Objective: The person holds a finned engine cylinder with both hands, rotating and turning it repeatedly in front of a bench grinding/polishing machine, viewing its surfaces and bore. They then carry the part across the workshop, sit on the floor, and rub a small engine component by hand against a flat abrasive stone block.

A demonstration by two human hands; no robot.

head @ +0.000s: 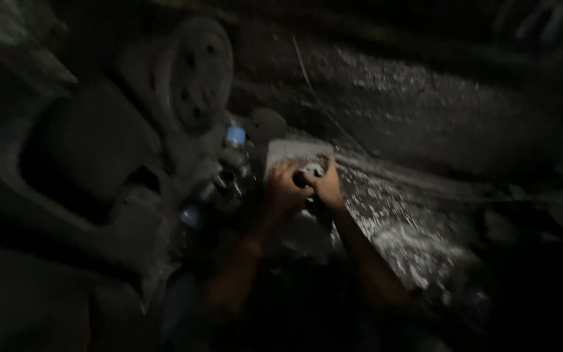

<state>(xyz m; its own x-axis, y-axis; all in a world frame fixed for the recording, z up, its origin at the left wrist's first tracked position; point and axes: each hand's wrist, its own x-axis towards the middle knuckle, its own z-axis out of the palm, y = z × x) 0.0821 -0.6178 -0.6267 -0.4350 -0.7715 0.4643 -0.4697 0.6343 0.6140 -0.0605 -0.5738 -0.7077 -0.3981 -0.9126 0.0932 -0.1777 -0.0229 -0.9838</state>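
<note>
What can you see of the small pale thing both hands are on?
The small pale object is light grey or whitish, roundish, and mostly covered by fingers. The left hand and right hand close around it from either side, meeting over it. It sits at the front of a pale grey block, just right of dark machinery. Blur and dim light hide its material and finer parts.
</note>
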